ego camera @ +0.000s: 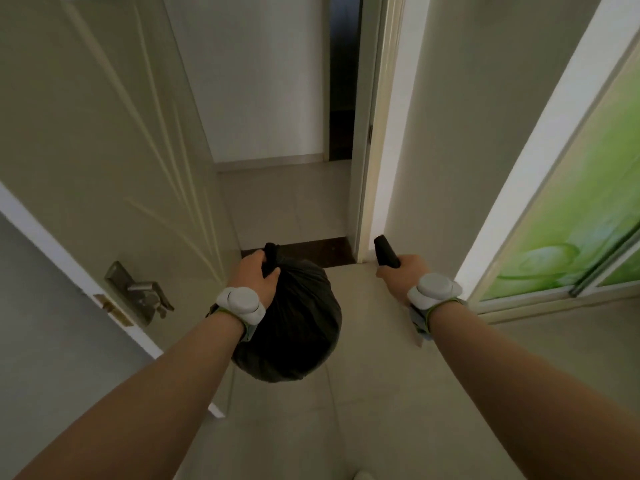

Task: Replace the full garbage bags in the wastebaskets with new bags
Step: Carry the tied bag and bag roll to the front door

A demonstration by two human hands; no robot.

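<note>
Left hand [254, 271] is curled tight round the gathered neck of the bag [298, 327]. The bag is full, black, and hangs from that grip over the floor [363, 393], just short of the dark threshold [311, 249] and beside the open door [104, 150]. Right hand [401, 271] is wrapped round a black roll [385, 250], which I take to be the new bags; can't confirm from here. Risks: the neck is only bunched in my fist, no knot visible, so a swing could slip it loose and spill it. The bag passes near the door edge and handle [145, 292], so a snag could tear the film. The threshold is a possible trip point with both hands loaded. Count: 1 full bag, 1 roll, 2 hands both occupied, 2 wrist bands [240, 303], 1 door, 1 green panel [571, 220] on the right, 0 wastebaskets in view.
</note>
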